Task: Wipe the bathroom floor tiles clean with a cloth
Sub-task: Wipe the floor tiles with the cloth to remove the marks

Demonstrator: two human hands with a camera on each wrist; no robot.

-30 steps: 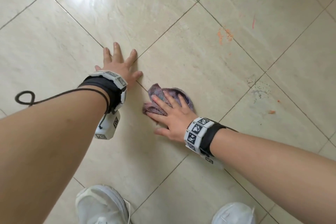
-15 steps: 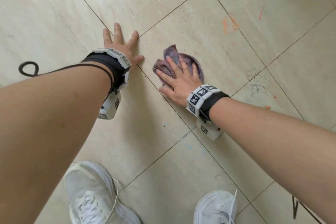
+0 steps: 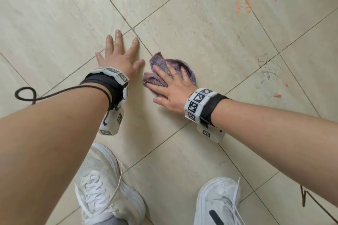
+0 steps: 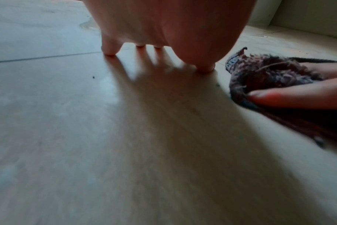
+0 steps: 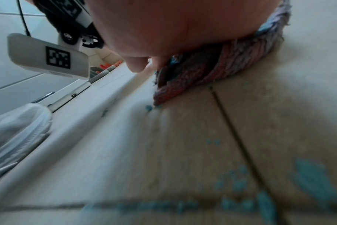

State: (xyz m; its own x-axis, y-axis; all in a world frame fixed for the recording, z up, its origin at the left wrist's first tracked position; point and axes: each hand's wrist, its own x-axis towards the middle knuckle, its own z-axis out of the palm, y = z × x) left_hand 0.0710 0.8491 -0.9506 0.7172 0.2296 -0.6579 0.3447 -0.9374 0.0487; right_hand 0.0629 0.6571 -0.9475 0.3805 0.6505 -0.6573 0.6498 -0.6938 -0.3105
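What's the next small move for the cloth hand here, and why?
Probably slide the right hand, pressing the purple cloth flat, forward and right toward the orange smears. Those marks and the grey splatter sit on tiles beyond the cloth, not yet reached. The left hand is spread flat on the floor tile and can brace.

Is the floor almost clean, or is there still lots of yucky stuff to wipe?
Not close yet. The right hand presses the purple cloth flat on a tile, while the left hand rests open on the floor. Left to do: the orange smears, a grey splotch, and blue specks near the cloth.
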